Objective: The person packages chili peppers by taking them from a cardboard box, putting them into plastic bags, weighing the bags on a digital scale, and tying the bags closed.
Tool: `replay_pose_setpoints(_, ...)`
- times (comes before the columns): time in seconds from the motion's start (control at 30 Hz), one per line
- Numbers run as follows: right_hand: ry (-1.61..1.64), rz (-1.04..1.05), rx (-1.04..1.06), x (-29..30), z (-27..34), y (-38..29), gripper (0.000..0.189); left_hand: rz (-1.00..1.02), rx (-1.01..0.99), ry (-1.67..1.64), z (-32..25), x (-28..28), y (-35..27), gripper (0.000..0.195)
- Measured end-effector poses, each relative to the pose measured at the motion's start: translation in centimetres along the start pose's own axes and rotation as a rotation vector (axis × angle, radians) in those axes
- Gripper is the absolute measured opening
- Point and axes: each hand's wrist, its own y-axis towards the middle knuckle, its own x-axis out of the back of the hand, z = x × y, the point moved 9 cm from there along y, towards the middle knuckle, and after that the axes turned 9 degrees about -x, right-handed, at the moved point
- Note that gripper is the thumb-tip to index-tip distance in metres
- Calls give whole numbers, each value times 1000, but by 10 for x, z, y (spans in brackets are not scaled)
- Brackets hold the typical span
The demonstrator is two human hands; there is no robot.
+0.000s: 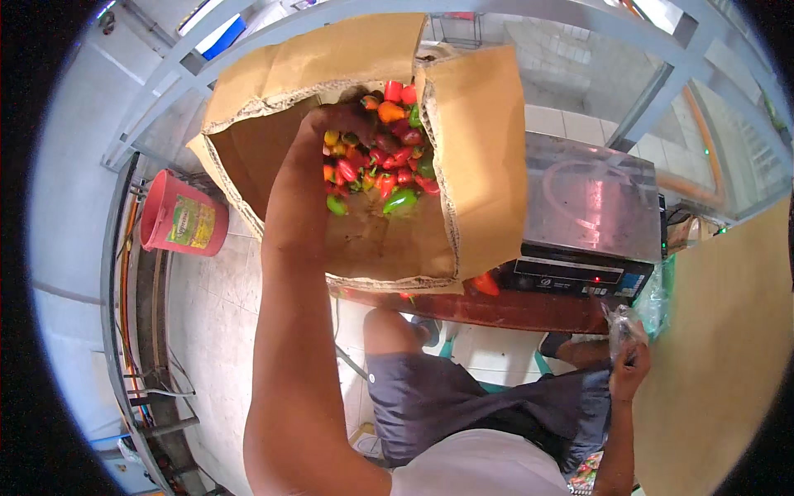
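Note:
Before me a cardboard box [490, 167] lies with its flaps spread and its opening towards me. Inside is a pile of small peppers [391, 161], mostly red, with some orange, yellow and green ones. My left arm reaches into the box, and my left hand [353, 124] is among the peppers at the far side. Shadow and peppers hide its fingers, so its grasp cannot be made out. Low at the right, my right hand [631, 366] pinches a crumpled clear plastic bag [623, 325] near the table edge.
Right of the box stands a digital weighing scale [592, 198] with a metal plate. A loose red pepper [486, 284] lies on the brown table [533, 313] before it. A red bucket [183, 217] is at the left. A wooden panel [713, 359] borders the right side.

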Motion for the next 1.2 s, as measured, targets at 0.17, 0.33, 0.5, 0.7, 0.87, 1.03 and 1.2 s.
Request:
replay_pose_setpoints(0.17, 37, -7, -12, 1, 1, -4, 29, -189, 101, 202, 67, -42, -10, 54)
replay_pose_setpoints(0.33, 117, -22, 49, 17, 8, -4, 23, -394, -104, 331, -14, -129, -52, 72)
replay_pose_setpoints(0.5, -39, -1, 149, 6, 13, -26, 37, -742, -253, -318, 32, -134, -116, 70)
replay_pose_setpoints(0.7, 1, 224, -6, -17, 108, -3, 50, -278, -689, -1812, -115, -178, -224, 67)
replay_pose_setpoints(0.87, 120, 426, 116, -33, 190, -11, 52, 379, -588, -2020, -260, -280, -247, 74)
replay_pose_setpoints(1.03, 121, 407, 90, -45, 178, -1, 59, 136, -464, -1868, -261, -339, -185, 66)
replay_pose_setpoints(1.2, 175, 470, 127, -53, 184, 10, 64, -376, -666, -451, -262, -320, -199, 66)
